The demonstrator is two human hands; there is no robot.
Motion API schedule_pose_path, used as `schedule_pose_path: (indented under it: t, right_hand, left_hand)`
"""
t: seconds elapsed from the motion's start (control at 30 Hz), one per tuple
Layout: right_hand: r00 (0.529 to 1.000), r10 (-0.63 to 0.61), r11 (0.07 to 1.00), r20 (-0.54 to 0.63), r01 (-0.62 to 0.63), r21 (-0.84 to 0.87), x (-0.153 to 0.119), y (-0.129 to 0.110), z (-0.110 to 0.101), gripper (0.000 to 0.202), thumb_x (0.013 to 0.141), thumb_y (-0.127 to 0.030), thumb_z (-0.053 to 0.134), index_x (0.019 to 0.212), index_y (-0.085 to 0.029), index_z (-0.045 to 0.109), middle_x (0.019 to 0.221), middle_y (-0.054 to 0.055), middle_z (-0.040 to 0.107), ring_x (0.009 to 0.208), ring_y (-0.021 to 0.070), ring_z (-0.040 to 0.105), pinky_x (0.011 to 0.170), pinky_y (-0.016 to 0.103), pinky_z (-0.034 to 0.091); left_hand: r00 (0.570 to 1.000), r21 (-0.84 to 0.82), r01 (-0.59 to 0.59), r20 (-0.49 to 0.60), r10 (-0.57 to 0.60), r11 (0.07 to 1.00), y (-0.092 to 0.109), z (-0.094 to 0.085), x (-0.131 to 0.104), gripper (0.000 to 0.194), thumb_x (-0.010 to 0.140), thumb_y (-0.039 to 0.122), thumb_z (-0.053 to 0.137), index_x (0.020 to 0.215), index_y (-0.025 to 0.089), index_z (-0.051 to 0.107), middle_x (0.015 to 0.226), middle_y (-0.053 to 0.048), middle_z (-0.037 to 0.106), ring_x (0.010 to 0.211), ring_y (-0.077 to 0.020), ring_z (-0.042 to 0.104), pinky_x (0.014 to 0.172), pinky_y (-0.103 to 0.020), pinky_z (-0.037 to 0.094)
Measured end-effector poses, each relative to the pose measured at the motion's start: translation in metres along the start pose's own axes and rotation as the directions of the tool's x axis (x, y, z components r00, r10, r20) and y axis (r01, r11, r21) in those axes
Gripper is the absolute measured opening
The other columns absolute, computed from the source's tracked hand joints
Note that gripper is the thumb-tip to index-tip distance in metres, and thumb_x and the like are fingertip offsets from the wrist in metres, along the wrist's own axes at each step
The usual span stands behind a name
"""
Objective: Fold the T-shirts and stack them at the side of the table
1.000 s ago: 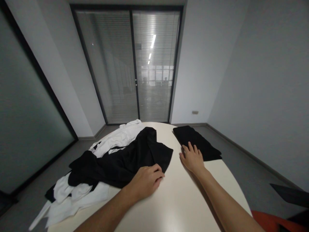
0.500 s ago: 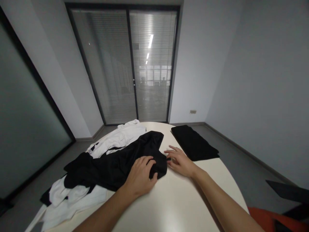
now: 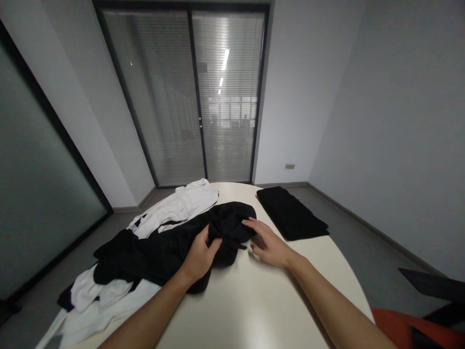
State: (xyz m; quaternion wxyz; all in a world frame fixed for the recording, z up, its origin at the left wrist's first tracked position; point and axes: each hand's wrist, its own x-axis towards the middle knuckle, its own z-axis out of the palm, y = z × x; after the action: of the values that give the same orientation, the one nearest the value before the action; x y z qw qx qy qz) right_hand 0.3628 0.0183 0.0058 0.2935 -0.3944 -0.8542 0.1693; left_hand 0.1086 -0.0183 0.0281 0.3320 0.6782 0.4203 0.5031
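Note:
A crumpled black garment [image 3: 156, 254] lies across the left and middle of the table; I cannot tell its exact kind. My left hand [image 3: 199, 254] pinches a gathered fold of it between thumb and fingers. Bunched cloth rises in front of that hand. At the garment's right end is my right hand [image 3: 267, 242], fingers stretched out and thumb apart, its fingertips at the cloth edge. A small dark strip of the garment sticks out between the two hands.
White garments [image 3: 181, 206] lie behind the black one, and more white cloth [image 3: 109, 308] sits at the near left. A folded black garment [image 3: 290, 215] rests on the right of the pale round table [image 3: 261, 305]. A red chair [image 3: 403, 329] stands at lower right.
My left hand has gone from lying over the cloth to gripping it, lifting and bunching its right end. The far corner has folded over to the right. My right hand stays near the same spot.

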Motion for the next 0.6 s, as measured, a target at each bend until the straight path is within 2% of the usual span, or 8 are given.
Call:
schedule_pose_path:
  t: [0.07, 0.13, 0.2, 0.23, 0.33, 0.43, 0.5, 0.6]
  right_hand:
    - [0.997, 0.045, 0.997, 0.068, -0.04, -0.069, -0.001, 0.008, 0.002, 0.06, 0.078, -0.022, 0.061, 0.137, -0.024, 0.053, 0.157, 0.012, 0.04, 0.151, 0.0321, 0.022, 0.119, 0.06, 0.016]
    - [0.993, 0.068, 0.994, 0.095, -0.059, -0.096, -0.002, 0.013, 0.004, 0.036, 0.079, -0.024, 0.063, 0.115, -0.024, 0.064, 0.156, 0.009, 0.042, 0.152, 0.0323, 0.016, 0.119, 0.062, 0.013]
    - [0.993, 0.066, 0.996, 0.099, -0.06, -0.06, -0.001, 0.015, 0.005, 0.018, 0.08, -0.024, 0.065, 0.098, -0.023, 0.065, 0.142, 0.007, 0.058, 0.15, 0.0313, 0.023, 0.12, 0.06, 0.012]
    - [0.993, 0.067, 0.998, 0.097, -0.066, -0.019, 0.0, 0.015, 0.004, 0.013, 0.082, -0.026, 0.065, 0.095, -0.023, 0.064, 0.129, 0.006, 0.066, 0.146, 0.0305, 0.033, 0.12, 0.059, 0.013]
    - [0.99, 0.122, 0.975, 0.074, -0.133, 0.178, 0.001, 0.012, 0.0, 0.017, 0.091, -0.038, 0.059, 0.093, -0.022, 0.065, 0.097, 0.003, 0.072, 0.112, 0.026, 0.063, 0.113, 0.051, 0.034]
    - [0.976, 0.209, 0.883, 0.058, -0.214, 0.418, 0.003, 0.01, -0.004, 0.037, 0.093, -0.054, 0.055, 0.092, -0.018, 0.066, 0.092, 0.003, 0.071, 0.089, 0.0221, 0.065, 0.086, 0.036, 0.052]
    - [0.964, 0.265, 0.819, 0.006, -0.228, 0.526, 0.004, 0.012, -0.004, 0.042, 0.091, -0.059, 0.056, 0.096, -0.018, 0.067, 0.093, 0.003, 0.072, 0.089, 0.0214, 0.065, 0.081, 0.032, 0.052]
    - [0.918, 0.371, 0.782, -0.141, -0.227, 0.58, 0.008, 0.024, -0.004, 0.045, 0.089, -0.061, 0.057, 0.1, -0.019, 0.068, 0.098, 0.004, 0.073, 0.096, 0.0223, 0.065, 0.089, 0.033, 0.051]
  left_hand:
    - [0.993, -0.184, 0.062, -0.084, -0.078, 0.981, 0.002, -0.009, 0.005, 0.036, 0.083, 0.04, 0.06, 0.106, 0.013, 0.068, 0.101, -0.008, 0.074, 0.096, -0.0255, 0.068, 0.092, -0.037, 0.051]
    - [0.975, -0.292, 0.109, -0.155, -0.159, 0.95, 0.0, -0.018, 0.01, 0.04, 0.078, 0.045, 0.065, 0.1, 0.011, 0.069, 0.092, -0.008, 0.074, 0.09, -0.0267, 0.069, 0.086, -0.037, 0.054]
    - [0.947, -0.31, 0.129, -0.243, -0.21, 0.942, -0.003, -0.026, 0.015, 0.044, 0.075, 0.048, 0.068, 0.1, 0.012, 0.069, 0.089, -0.007, 0.074, 0.089, -0.0271, 0.069, 0.083, -0.036, 0.054]
    - [0.931, -0.293, 0.138, -0.287, -0.225, 0.946, -0.005, -0.031, 0.018, 0.046, 0.074, 0.049, 0.069, 0.102, 0.012, 0.068, 0.09, -0.007, 0.074, 0.091, -0.0271, 0.069, 0.084, -0.036, 0.054]
    - [0.878, -0.206, 0.194, -0.401, -0.263, 0.959, -0.015, -0.044, 0.027, 0.049, 0.079, 0.047, 0.065, 0.115, 0.013, 0.064, 0.102, -0.009, 0.073, 0.1, -0.0268, 0.068, 0.09, -0.038, 0.053]
    - [0.828, -0.132, 0.279, -0.468, -0.308, 0.951, -0.025, -0.049, 0.033, 0.06, 0.086, 0.041, 0.059, 0.138, 0.014, 0.046, 0.127, -0.016, 0.065, 0.109, -0.0262, 0.066, 0.096, -0.041, 0.051]
    - [0.844, 0.001, 0.303, -0.465, -0.268, 0.953, -0.029, -0.047, 0.031, 0.07, 0.088, 0.041, 0.058, 0.148, 0.015, 0.033, 0.145, -0.02, 0.049, 0.12, -0.0274, 0.06, 0.102, -0.043, 0.048]
    - [0.95, 0.391, 0.233, -0.287, -0.123, 0.89, -0.024, -0.036, 0.018, 0.077, 0.085, 0.053, 0.063, 0.148, 0.016, 0.037, 0.158, -0.02, 0.031, 0.14, -0.0339, 0.041, 0.114, -0.049, 0.035]
